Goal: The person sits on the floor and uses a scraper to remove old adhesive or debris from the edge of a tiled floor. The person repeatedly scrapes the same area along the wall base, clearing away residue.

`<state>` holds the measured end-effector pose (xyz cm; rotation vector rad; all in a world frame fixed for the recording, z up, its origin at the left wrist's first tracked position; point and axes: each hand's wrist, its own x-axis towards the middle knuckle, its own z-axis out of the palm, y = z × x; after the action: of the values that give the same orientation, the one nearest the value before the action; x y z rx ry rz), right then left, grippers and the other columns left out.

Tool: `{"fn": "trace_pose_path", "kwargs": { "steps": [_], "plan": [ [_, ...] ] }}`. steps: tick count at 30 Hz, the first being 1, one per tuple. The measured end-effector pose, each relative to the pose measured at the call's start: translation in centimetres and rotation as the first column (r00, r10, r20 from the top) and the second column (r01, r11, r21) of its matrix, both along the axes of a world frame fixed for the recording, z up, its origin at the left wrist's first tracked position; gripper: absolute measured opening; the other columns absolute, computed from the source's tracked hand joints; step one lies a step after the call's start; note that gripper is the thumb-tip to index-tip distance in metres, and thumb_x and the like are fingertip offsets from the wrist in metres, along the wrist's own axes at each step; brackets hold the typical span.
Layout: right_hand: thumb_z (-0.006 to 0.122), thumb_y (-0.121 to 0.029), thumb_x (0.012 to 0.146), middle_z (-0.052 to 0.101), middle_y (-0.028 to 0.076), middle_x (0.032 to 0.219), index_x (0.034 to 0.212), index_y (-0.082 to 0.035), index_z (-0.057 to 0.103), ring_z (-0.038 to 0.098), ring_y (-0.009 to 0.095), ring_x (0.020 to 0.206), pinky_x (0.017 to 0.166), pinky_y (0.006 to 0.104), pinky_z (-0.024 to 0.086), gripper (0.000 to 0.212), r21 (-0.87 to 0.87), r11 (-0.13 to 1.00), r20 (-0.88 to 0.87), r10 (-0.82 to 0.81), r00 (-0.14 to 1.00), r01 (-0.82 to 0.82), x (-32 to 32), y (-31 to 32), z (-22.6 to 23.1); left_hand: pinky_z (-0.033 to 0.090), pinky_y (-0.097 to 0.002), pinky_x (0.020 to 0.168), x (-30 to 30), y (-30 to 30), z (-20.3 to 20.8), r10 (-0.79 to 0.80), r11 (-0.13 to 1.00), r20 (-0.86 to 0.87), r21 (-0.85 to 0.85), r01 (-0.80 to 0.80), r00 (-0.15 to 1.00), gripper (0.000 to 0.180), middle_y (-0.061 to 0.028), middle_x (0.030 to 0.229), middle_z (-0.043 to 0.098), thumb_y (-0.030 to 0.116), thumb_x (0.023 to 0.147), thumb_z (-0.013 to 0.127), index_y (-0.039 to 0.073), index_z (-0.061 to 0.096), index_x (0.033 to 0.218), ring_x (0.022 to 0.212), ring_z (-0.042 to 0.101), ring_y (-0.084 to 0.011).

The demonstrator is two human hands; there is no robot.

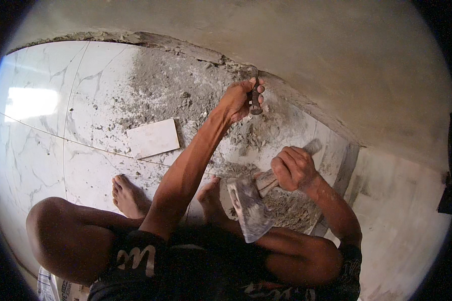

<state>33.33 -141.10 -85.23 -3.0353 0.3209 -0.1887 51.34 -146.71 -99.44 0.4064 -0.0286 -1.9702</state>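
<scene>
Gripped tight in the right hand (294,168) is the wooden handle of a hatchet (251,203), fingers wrapped fully around it; the grey, dust-coated blade is seen hanging just on the near side of that hand, above the person's bent knee. Two bare feet (128,195) are planted on the marble-patterned floor tiles (40,160), to the left of the hatchet and near it.

Beneath and beyond the hatchet, a spread of grey mortar rubble (186,95) is seen lying over the tiles. A loose rectangular tile piece (153,138) rests flat on the floor, well to the left of the hatchet and at the edge of the rubble.

Farther off, beyond the hatchet, the left hand (238,100) is closed around a dark metal chisel (256,95), fingers curled about its shaft. The chisel is held roughly upright, its upper end set against the broken mortar line where the floor meets the plastered wall (336,60). The exact contact point of the tip cannot be made out. The wall rises behind the chisel, farthest from the hatchet.
</scene>
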Motion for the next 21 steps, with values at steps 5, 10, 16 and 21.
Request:
{"fn": "trace_pose_path", "kwargs": {
  "steps": [5,10,16,21],
  "plan": [
    [0.072,-0.019,0.072,0.057,0.016,0.061,0.092,0.003,0.049,0.06,0.031,0.052,0.044,0.0384,0.048,0.038,-0.154,0.872,-0.393,-0.486,0.781,0.465,-1.8,-1.8,-0.3,0.045,-0.0263,0.054,-1.6,-0.4,0.0,0.055,0.997,0.022,-0.059,-0.054,0.998,0.022,0.0011,0.077,0.053,0.026,0.097,0.039,0.008,0.051,0.102,0.064,0.052,-0.013],
    [0.069,-0.021,0.078,0.056,0.014,0.061,0.092,-0.002,0.048,0.061,0.029,0.053,0.047,0.036,0.045,0.031,0.238,0.649,-0.264,-0.673,0.691,0.723,-2.6,-0.5,0.7,0.047,-0.0305,0.06,-0.2,1.6,-0.6,0.087,0.996,0.054,0.008,-0.087,0.995,0.02,-0.0029,0.078,0.054,0.021,0.096,0.042,0.003,0.051,0.101,0.062,0.053,-0.0166],
    [0.053,-0.03,0.089,0.063,0.021,0.093,0.111,0.003,0.051,0.062,0.035,0.084,0.082,0.0423,0.045,0.039,0.411,0.33,-0.283,-0.84,0.463,0.85,-4.7,1.5,2.7,0.044,-0.0292,0.057,-2.6,2.2,0.4,0.084,0.995,0.05,0.043,-0.086,0.995,0.022,0.0002,0.079,0.054,0.024,0.095,0.045,0.005,0.052,0.104,0.063,0.053,-0.0146],
    [0.056,-0.027,0.089,0.063,0.019,0.087,0.11,0.001,0.051,0.064,0.033,0.076,0.069,0.0393,0.049,0.035,0.399,0.405,-0.074,-0.88,0.469,0.823,-2.8,2.1,1.6,0.044,-0.0291,0.056,-2.6,1.1,1.0,0.142,0.989,0.025,0.032,-0.143,0.99,0.022,0.0009,0.079,0.053,0.025,0.095,0.045,0.006,0.051,0.106,0.065,0.053,-0.0135]
  ]
}}
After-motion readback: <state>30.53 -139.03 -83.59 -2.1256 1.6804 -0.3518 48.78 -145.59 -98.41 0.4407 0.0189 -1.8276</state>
